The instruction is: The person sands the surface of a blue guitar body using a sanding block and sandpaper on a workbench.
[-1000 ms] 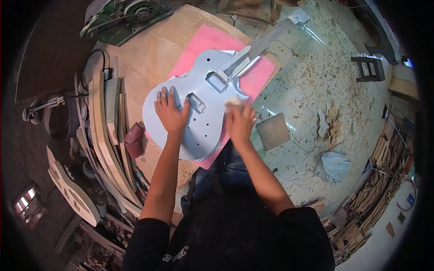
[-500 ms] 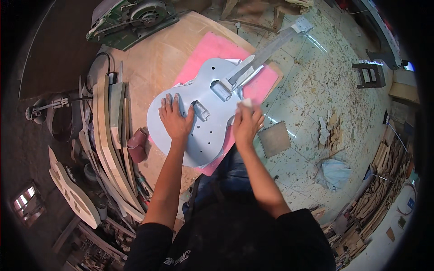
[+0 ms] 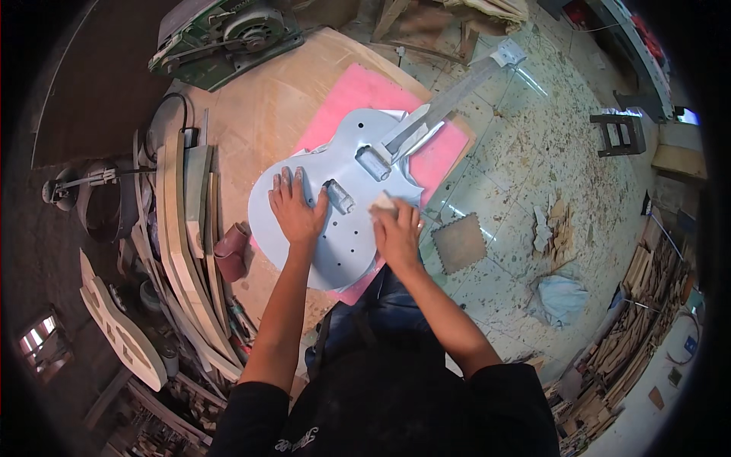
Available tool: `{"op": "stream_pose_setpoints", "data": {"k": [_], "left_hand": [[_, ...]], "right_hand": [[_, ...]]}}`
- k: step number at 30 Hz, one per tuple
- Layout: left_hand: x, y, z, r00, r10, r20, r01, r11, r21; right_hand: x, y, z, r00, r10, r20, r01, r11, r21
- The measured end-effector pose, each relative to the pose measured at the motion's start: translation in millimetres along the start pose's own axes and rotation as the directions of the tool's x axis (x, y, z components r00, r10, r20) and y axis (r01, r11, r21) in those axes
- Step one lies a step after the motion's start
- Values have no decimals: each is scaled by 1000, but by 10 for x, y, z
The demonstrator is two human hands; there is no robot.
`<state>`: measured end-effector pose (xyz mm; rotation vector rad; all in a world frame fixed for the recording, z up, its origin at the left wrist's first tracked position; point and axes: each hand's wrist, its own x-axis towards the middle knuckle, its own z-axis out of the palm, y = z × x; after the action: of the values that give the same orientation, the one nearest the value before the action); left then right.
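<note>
Guitar body (image 3: 343,156): judged stiff, fairly heavy, easily dented; best gripped at the rim and neck (image 3: 459,91). Its top is pale grey-blue, cut by two cavities (image 3: 340,198) and small dark holes (image 3: 355,232). It is laid flat on pink foam (image 3: 356,82) over the workbench (image 3: 263,114) and pressed by the left hand (image 3: 298,217), fingers spread; a blurred pale block (image 3: 383,201) is apparently pinched by the right hand (image 3: 398,233).

Left hand (image 3: 298,212): flat on the pale grey guitar (image 3: 341,245), fingers spread
Right hand (image 3: 398,234): fingers around a small pale block (image 3: 383,202), at the guitar's right side
Guitar neck (image 3: 458,93): reaches past the tabletop's (image 3: 255,114) far right edge
Pink pad (image 3: 346,87): under the guitar, along that edge
Green machine (image 3: 240,39): at the tabletop's far edge
Dark red roll (image 3: 231,253): toward the left edge, beside wood strips (image 3: 181,238)
</note>
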<state>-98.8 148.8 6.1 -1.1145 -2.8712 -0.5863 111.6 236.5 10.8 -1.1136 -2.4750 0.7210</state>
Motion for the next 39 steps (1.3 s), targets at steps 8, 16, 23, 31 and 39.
{"op": "stream_pose_setpoints", "data": {"k": [8,16,23,31,39], "left_hand": [[1,7,20,1000,6,-3,-6,1000,-4],[-16,-13,-2,1000,-3,-13,3,1000,-26],[14,-71,20,997,39,-64,-44,996,-73],[-39,-38,22,999,19,-46,-21,999,-47],[-29,-57,-64,1000,-16,-12,16,1000,-1]], "right_hand": [[160,-51,83,991,107,-86,-114,989,-90],[647,91,-109,963,215,-164,-219,976,-7],[199,-21,-46,1000,24,-3,-24,1000,4],[80,-80,176,974,175,-146,-196,969,-148],[448,-29,62,979,129,-160,-132,991,-7]]}}
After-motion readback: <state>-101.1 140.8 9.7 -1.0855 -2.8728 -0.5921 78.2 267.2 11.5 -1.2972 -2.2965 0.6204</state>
